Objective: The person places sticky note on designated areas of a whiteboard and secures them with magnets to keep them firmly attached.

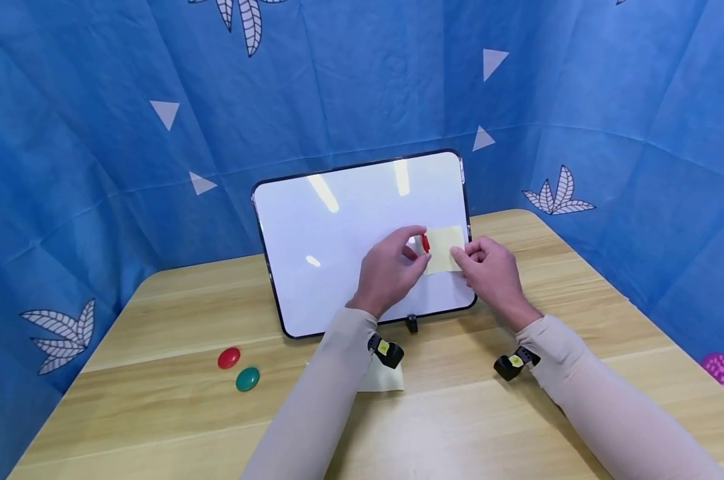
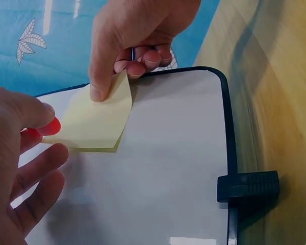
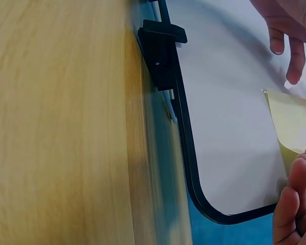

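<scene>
A whiteboard with a black frame leans upright on the table. Near its right edge, a pale yellow paper note lies over the white surface. My left hand pinches a red round magnet between thumb and forefinger, at the note's left edge. In the left wrist view that magnet overlaps the note's corner, the other fingers spread loosely. The thumb and curled fingers of my right hand pinch the note's right side. Seen from the right wrist, the note bends away from the board.
On the table's left part lie a red magnet and a green magnet. Another pale sheet is partly hidden under my left forearm. A black foot supports the board's lower edge. Blue curtain hangs behind the table.
</scene>
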### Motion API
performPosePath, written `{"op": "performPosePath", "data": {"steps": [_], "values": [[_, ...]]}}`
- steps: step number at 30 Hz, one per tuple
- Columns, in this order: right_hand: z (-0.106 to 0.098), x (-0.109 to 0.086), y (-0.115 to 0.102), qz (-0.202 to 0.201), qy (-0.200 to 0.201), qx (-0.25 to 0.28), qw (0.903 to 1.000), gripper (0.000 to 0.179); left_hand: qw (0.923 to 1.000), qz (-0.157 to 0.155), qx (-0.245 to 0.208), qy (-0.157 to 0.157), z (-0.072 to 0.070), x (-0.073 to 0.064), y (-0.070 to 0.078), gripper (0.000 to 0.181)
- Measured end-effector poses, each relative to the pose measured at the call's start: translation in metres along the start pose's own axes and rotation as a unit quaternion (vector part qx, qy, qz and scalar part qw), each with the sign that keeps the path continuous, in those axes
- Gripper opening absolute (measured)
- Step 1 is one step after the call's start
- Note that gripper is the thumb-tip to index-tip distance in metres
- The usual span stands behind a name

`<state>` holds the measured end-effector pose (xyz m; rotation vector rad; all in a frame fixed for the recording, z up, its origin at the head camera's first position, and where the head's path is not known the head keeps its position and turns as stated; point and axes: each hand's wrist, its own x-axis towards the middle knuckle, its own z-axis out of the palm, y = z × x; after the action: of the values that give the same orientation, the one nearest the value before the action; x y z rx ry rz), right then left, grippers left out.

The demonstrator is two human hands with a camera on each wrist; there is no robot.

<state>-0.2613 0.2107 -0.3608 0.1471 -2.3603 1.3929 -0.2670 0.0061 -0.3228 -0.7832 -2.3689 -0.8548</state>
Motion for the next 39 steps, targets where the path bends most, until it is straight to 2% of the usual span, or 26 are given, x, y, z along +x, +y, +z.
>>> {"op": "performPosePath", "data": {"steps": [6,17,24,39], "values": [[-0.001,0.000,-0.001,0.005,-0.001,0.007,1.0000,0.035,0.9932,0.057,0.101,-0.013,0.001,0.006,0.003,0.043],[-0.003,0.000,0.001,0.005,0.012,0.000,0.9999,0.032,0.9749,0.117,0.189,0.005,0.008,0.019,0.006,0.045],[-0.003,0.000,0.001,-0.002,0.012,-0.009,0.9999,0.032,0.9690,0.127,0.212,0.004,0.010,0.022,0.008,0.046],[0.000,0.000,-0.001,-0.009,0.012,0.008,0.9998,0.029,0.9613,0.127,0.245,-0.005,0.015,0.029,0.012,0.044]]}}
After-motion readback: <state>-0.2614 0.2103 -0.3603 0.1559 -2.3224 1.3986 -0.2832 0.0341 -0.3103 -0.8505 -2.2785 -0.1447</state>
